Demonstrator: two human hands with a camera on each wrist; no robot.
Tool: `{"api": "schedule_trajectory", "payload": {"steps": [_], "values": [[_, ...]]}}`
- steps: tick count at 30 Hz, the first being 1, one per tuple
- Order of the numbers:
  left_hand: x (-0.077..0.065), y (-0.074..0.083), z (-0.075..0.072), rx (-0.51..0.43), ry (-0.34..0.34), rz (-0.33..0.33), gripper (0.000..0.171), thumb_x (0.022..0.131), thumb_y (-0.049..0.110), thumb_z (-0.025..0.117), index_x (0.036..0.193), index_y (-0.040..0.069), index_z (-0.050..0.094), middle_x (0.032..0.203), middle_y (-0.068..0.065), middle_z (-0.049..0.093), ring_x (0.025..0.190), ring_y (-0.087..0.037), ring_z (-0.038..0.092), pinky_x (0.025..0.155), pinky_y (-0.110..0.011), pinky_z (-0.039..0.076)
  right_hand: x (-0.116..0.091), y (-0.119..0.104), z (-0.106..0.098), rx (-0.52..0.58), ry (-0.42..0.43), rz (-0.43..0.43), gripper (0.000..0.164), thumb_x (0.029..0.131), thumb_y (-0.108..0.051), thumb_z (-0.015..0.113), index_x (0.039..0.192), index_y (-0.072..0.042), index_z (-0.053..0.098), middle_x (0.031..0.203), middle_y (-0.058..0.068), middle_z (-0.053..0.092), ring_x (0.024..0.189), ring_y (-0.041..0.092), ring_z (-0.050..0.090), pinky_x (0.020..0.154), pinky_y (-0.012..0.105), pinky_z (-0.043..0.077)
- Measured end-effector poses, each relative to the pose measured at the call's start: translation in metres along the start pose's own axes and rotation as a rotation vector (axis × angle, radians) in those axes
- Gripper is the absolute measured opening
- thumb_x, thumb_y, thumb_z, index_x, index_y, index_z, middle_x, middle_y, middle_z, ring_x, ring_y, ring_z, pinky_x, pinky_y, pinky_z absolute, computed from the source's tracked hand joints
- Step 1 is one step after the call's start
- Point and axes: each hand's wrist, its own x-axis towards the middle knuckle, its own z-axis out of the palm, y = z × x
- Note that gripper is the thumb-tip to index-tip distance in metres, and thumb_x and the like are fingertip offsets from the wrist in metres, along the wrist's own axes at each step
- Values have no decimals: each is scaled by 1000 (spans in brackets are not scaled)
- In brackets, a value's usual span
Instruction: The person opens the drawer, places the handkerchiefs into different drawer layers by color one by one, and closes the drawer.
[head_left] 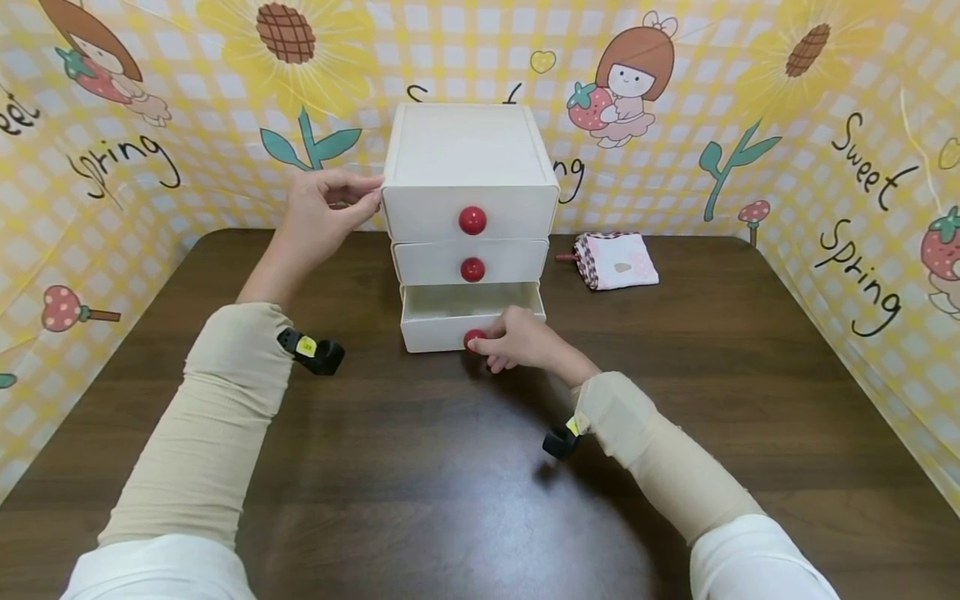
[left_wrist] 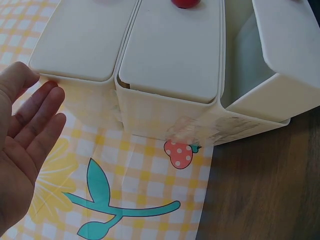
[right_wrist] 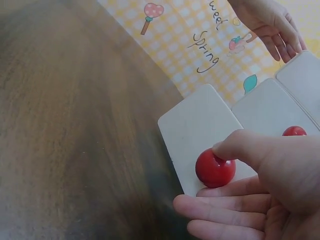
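A small white three-drawer cabinet (head_left: 471,150) stands at the back of the table. Its bottom drawer (head_left: 438,333) is pulled partway out, and I see its bare floor. At that drawer's red knob (right_wrist: 215,169), my right hand (head_left: 521,337) pinches with thumb and index finger, the other fingers extended below. My left hand (head_left: 322,212) touches the cabinet's upper left front corner, thumb tip at the edge and fairly straight fingers against the side wall, as the left wrist view shows. The top drawer (head_left: 427,215) and middle drawer (head_left: 427,263) are closed.
Right of the cabinet lies a folded pink-and-white cloth (head_left: 618,260) with a checked edge. The dark wooden table (head_left: 420,500) extends in front. A yellow checked, printed curtain (head_left: 247,100) hangs close behind and along both sides.
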Motion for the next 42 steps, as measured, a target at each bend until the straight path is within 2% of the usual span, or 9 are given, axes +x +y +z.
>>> {"api": "schedule_trajectory", "payload": {"steps": [10, 26, 42], "values": [[0, 0, 1, 6, 5, 2, 21, 84, 6, 66, 102, -3, 68, 98, -7, 68, 69, -4, 60, 57, -14, 45, -8, -1, 4, 32, 5, -15, 29, 87, -19, 63, 77, 7, 69, 63, 14, 66, 61, 27, 66, 57, 35, 54], [0, -2, 0, 4, 1, -5, 20, 83, 7, 66, 101, -2, 69, 96, -2, 69, 68, -4, 61, 56, -15, 44, -12, 0, 6, -21, -5, -55, 30, 88, -21, 62, 75, 5, 69, 62, 11, 66, 59, 24, 66, 56, 34, 53], [0, -1, 0, 2, 1, 1, 20, 84, 7, 66, 102, -2, 69, 99, -7, 68, 69, -4, 61, 57, -15, 44, -16, 0, 9, -24, 11, -44, 28, 87, -22, 63, 76, 3, 71, 61, 9, 66, 60, 24, 66, 56, 34, 53]]}}
